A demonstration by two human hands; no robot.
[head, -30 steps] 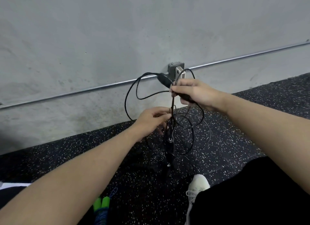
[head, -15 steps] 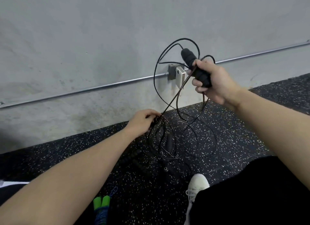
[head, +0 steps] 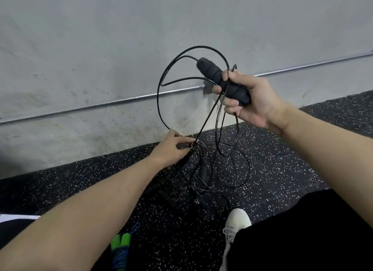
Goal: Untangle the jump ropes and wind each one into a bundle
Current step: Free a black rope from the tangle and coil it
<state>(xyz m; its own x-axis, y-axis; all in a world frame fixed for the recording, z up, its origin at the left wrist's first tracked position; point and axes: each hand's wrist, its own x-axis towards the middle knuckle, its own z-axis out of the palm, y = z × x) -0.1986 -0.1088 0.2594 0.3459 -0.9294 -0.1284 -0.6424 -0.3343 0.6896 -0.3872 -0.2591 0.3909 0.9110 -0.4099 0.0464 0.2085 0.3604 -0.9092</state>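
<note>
Head view shows two bare forearms reaching out over a dark speckled floor (head: 282, 149) that meets a grey concrete wall (head: 101, 48). Raised in front of the wall, the right hand (head: 250, 101) has its fingers (head: 232, 104) clenched round a black foam handle (head: 214, 72), which tilts up and to the left so that its rounded end sticks out above the thumb. Several turns of thin black rope (head: 161, 89) are caught in the same grip: one wide loop arcs up and left of the handle and sweeps down toward the floor, while narrower loops hang straight below the fist. Lower and to the left, the left hand (head: 171, 149) is near the floor, its fingers pinched on a taut strand where it meets the tangle (head: 207, 169) of black cord lying there. Within that heap a second black handle (head: 202, 172) lies among the coils, and a beaded black rope (head: 161, 187) runs out beside it toward the near left. At the bottom edge, between the forearms, two green handles (head: 121, 240) with blue cord lie apart from the tangle. A white shoe (head: 237, 222) rests on the floor just right of them, beside a black-clad leg (head: 302, 240). A thin metal pipe (head: 101, 105) runs along the wall behind the loops.
</note>
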